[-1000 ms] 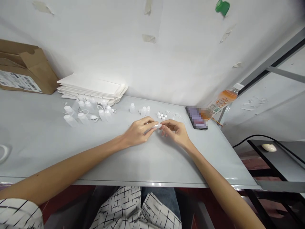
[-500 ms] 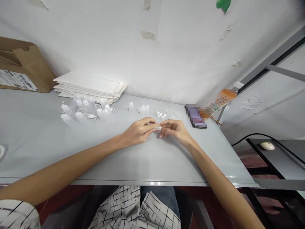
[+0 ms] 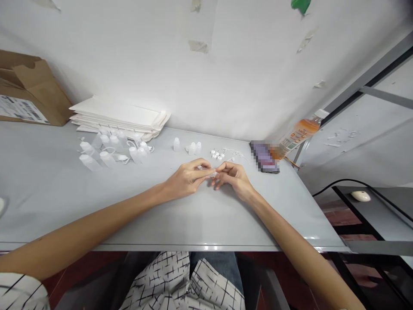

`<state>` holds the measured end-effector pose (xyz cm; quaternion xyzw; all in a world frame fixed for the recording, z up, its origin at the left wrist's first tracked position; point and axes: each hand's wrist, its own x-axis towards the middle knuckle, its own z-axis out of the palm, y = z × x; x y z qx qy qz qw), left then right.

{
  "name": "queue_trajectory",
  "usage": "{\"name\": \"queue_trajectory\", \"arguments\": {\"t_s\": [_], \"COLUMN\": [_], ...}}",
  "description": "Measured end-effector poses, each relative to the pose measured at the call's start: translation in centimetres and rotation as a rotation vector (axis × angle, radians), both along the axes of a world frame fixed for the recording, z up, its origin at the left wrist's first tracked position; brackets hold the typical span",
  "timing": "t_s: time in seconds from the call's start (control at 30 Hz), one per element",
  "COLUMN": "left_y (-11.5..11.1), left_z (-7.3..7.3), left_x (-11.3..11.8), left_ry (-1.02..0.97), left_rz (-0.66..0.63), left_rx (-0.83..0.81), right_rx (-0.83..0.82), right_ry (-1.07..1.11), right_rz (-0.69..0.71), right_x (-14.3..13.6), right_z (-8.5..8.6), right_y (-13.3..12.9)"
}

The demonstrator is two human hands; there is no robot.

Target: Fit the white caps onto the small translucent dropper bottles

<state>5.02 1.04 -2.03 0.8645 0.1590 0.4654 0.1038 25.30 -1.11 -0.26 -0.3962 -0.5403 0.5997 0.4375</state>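
Observation:
Above the middle of the table, my left hand [image 3: 189,178] is closed on a small translucent plastic bottle [image 3: 213,174], mostly hidden by the fingers. Meeting it from the other side, my right hand [image 3: 235,177] pinches at the bottle's end; whether a tiny part sits between those fingertips cannot be made out. Just beyond the hands lie several white needle-tip caps [image 3: 217,155] and some thin white strap pieces [image 3: 232,153]. Small bottles without caps [image 3: 176,144] stand behind my left hand. Farther left is a group of capped squeeze bottles [image 3: 108,158], some with looped straps.
A stack of white envelopes [image 3: 119,114] and an opened cardboard box [image 3: 35,90] are at the back left. At the right lie a phone [image 3: 265,157] and a leaning drink bottle [image 3: 297,134]. The table's front edge [image 3: 206,247] runs before my lap.
My right hand's fingers have shifted slightly at the bottle's end, curling a bit closer to my left fingertips. The whole view has moved a little; things on the table stay put.

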Motion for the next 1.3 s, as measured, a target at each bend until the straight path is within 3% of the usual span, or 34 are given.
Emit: {"name": "queue_trajectory", "arguments": {"t_s": [0.2,0.3,0.43,0.63,0.73,1.0,1.3], "left_y": [-0.1,-0.2,-0.2,-0.2,-0.1,0.2,0.0], "left_z": [0.0,0.1,0.5,1.2,1.4,1.3,0.9], "left_x": [-0.1,0.0,0.4,0.6,0.4,-0.1,-0.4], "left_ry": [0.066,0.076,-0.03,-0.093,-0.141,-0.091,-0.008], "left_rz": [0.047,0.064,0.103,0.013,-0.05,-0.055,-0.012], "left_rx": [0.176,0.153,-0.116,-0.802,-0.887,-0.67,-0.046], "right_rx": [-0.001,0.02,0.172,0.39,0.403,0.213,0.095], "right_ry": [0.015,-0.005,-0.068,-0.233,-0.27,-0.173,-0.003], "right_rz": [0.004,-0.02,-0.092,-0.166,-0.15,-0.078,-0.043], "right_x": [-0.1,-0.1,0.0,0.1,0.1,-0.5,-0.4], "right_z": [0.2,0.5,0.7,0.3,0.3,0.3,0.6], "right_y": [-0.2,-0.2,-0.1,-0.2,-0.4,-0.7,-0.5]}}
